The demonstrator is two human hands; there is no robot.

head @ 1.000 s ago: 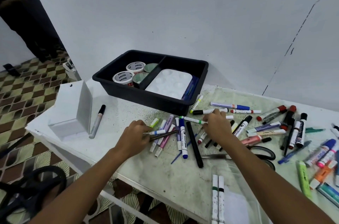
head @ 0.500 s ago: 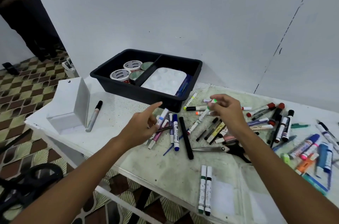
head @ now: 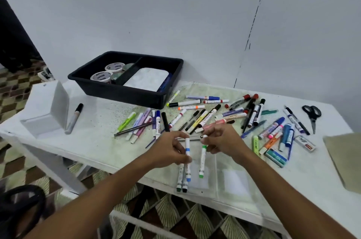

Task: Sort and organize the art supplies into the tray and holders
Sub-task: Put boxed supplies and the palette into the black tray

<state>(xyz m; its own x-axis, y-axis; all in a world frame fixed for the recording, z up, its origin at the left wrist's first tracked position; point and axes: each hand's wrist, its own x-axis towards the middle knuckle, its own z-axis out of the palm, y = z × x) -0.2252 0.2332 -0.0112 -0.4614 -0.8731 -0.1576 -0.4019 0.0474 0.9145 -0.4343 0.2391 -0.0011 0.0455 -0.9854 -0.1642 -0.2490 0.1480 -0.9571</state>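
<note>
Near the table's front edge: left hand (head: pixel 172 150) gripping a blue-banded marker (head: pixel 187 157), right hand (head: pixel 220 141) pinching a green-capped marker (head: pixel 202 158), above two markers (head: pixel 181 180) already laid there. Best lowered parallel beside those. Farther back, loose markers (head: pixel 197 117) mid-table, black tray (head: pixel 121 92) at the rear edge.

Loose markers (head: pixel 197 119) crowd the middle of the white table (head: pixel 93 141), fanning from the black tray (head: pixel 125 92) at the wall to the scissors (head: pixel 312 114) on the right. Open tabletop lies between the white holder (head: pixel 46 109) on the left and the marker pile, broken only by one grey marker (head: pixel 74 118) just beside the holder. A bare strip runs along the near edge under both forearms. The tray's left compartment holds tape rolls (head: pixel 107 72); its right compartment is largely covered by a white palette (head: pixel 146 79), with what may be pens wedged along its right wall.
</note>
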